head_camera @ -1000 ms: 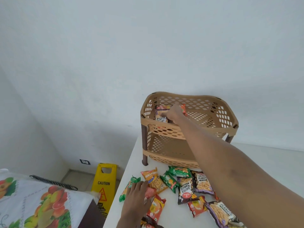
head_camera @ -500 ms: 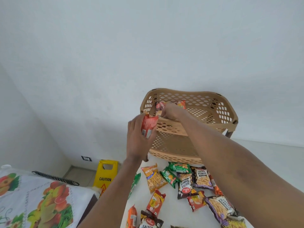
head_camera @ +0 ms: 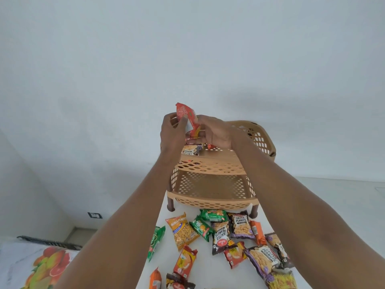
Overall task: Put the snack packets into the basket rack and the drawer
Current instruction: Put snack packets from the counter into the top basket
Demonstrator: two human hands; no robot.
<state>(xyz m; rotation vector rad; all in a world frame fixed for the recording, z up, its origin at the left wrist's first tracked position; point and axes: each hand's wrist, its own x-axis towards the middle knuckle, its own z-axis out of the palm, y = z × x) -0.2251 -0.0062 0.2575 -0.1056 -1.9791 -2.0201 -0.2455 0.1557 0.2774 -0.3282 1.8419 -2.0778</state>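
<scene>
Fingers of my left hand (head_camera: 173, 132) are pinching a red packet (head_camera: 186, 113) above the top tier of the basket rack (head_camera: 210, 165), and my right hand (head_camera: 217, 133) is gripping its lower end. A few packets (head_camera: 190, 150) are already lying in that tier; the lower tier is showing none. Many loose packets (head_camera: 220, 234) are waiting on the white table (head_camera: 208, 268), so I am judging the work as only beginning. No drawer is showing. A white wall (head_camera: 187, 49) is standing behind, and a fruit-print cloth (head_camera: 50, 265) is lying at the left.

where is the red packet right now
Head view, centre: the red packet is held up between the left hand and right hand, just above the top tier of the basket rack.
</scene>
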